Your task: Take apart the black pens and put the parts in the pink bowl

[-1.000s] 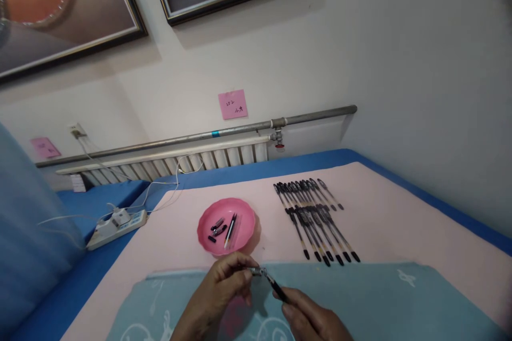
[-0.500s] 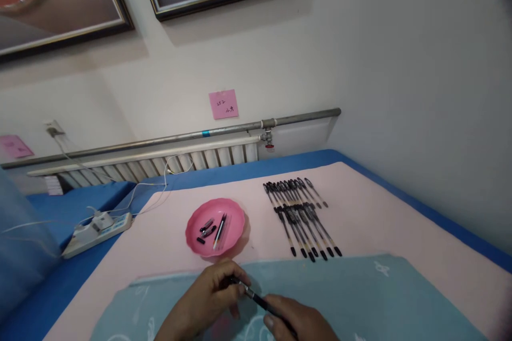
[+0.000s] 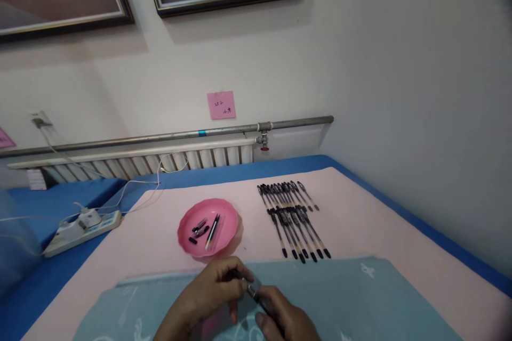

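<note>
Black pen in grip of left hand, right hand; roughly ten spare pens; one dish.

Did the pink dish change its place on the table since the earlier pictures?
No. The pink dish lies beside the row of pens with the same gap as before; only the camera has turned.

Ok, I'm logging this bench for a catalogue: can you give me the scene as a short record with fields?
left hand: fingers pinch one end of the pen
right hand: grips the pen's dark barrel
pen: held between both hands, over the teal cloth
pink dish: holds small black parts and a thin refill
pen row: black pens side by side, right of the dish
power strip: far left
</note>
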`<state>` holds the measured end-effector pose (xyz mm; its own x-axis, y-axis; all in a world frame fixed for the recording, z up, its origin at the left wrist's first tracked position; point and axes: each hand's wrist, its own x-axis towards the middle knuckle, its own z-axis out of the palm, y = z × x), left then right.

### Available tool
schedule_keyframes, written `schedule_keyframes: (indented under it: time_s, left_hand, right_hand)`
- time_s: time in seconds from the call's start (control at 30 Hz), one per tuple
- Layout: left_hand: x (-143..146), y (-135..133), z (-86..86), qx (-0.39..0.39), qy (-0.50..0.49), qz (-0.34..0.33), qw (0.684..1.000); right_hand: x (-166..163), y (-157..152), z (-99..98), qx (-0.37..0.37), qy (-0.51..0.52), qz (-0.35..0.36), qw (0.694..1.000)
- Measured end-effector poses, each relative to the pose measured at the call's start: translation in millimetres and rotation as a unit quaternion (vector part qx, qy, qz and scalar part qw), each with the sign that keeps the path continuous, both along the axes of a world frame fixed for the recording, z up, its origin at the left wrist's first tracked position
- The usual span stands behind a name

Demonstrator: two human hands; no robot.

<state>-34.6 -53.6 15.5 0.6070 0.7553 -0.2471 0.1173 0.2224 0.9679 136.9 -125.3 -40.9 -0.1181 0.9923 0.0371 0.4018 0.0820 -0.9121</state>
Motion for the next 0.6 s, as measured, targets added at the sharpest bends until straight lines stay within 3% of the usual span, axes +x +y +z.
schedule_keyframes:
  time_s: [0.17, 0.27, 0.37, 0.47, 0.6]
  left_hand:
    - [7.4, 3.0, -26.0, -0.037, -0.126, 0.063, 0.989]
    - [10.3, -1.2, -38.3, -0.056, -0.16, 0.088, 0.982]
    - [11.3, -3.2, -45.9, -0.064, -0.157, 0.071, 0.983]
    - [11.1, -0.7, -52.6, -0.062, -0.136, 0.046, 0.988]
    - [10.7, 2.7, -59.0, -0.039, -0.104, 0.018, 0.994]
  right_hand:
    - [0.6, 1.9, 2.2, -0.004, 0.05, -0.014, 0.999]
    - [17.8, 9.9, 5.2, -0.027, 0.097, -0.087, 0.991]
    - [57.3, 27.3, 17.4, -0.051, 0.118, -0.191, 0.973]
    - [105.8, 47.9, 31.4, 0.01, -0.044, -0.282, 0.958]
    - [144.8, 67.5, 32.5, 0.042, -0.105, -0.322, 0.94]
